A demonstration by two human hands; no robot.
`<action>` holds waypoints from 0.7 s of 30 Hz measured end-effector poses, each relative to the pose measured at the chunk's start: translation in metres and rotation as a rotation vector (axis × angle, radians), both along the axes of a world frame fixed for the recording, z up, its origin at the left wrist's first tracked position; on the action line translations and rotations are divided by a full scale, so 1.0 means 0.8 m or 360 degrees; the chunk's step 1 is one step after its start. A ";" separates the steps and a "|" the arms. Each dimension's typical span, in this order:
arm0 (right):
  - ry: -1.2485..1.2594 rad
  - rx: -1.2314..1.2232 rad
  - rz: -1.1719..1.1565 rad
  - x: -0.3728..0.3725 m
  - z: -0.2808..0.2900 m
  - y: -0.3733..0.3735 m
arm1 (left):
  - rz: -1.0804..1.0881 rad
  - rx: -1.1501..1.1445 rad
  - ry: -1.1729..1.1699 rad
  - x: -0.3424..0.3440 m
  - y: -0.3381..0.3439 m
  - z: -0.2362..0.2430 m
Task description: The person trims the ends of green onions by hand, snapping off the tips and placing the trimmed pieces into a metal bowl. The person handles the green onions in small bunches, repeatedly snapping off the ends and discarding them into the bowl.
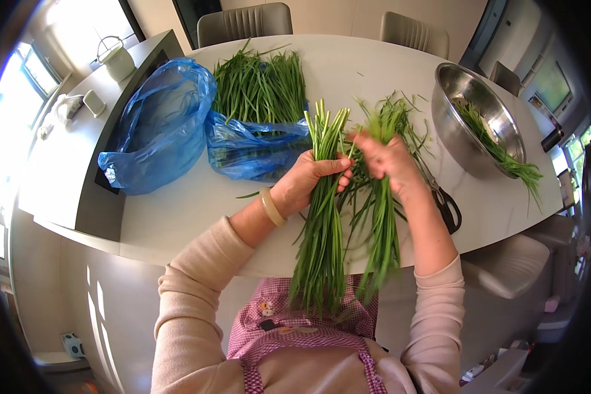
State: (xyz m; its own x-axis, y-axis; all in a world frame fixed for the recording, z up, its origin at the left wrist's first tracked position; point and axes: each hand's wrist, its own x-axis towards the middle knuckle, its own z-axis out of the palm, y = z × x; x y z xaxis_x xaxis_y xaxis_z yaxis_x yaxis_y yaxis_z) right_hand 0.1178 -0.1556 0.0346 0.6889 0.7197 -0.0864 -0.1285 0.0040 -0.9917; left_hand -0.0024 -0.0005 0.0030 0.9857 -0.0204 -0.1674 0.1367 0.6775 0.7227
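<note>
My left hand (312,180) is closed round a bunch of garlic chives (323,246), pale stem ends up and green leaves hanging over the table's near edge. Beside it, my right hand (389,161) grips a smaller bunch of chives (379,230), blurred by motion, its leaves also hanging down. Loose chive bits (410,134) lie on the table behind and around the right hand. Black-handled scissors (448,209) rest to the right of my right forearm, their blades partly covered by the chives.
On the white table (177,226), a large heap of chives (259,85) lies at the back left, partly in a blue plastic bag (259,148). The bag's puffed-up part (164,125) spreads left. A steel bowl (453,125) holding some chives (489,134) stands tilted at right. Chairs (246,23) line the far side.
</note>
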 end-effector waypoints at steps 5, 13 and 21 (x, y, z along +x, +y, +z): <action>0.0150 0.0286 -0.0376 0.006 -0.006 0.010 | 0.0023 0.0080 0.0032 -0.001 -0.005 0.005; -0.0011 0.0126 -0.0014 0.003 -0.009 0.003 | -0.0034 0.0144 0.0080 -0.002 -0.007 0.008; 0.0125 0.0123 0.0035 0.008 -0.005 0.000 | 0.0110 0.0083 0.0082 0.002 -0.003 -0.003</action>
State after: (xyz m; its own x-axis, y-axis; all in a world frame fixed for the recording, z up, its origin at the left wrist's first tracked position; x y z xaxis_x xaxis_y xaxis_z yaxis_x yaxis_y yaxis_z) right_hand 0.1241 -0.1552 0.0304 0.6660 0.7413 -0.0831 -0.2067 0.0763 -0.9754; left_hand -0.0011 -0.0027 0.0008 0.9744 0.0576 -0.2171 0.1288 0.6485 0.7503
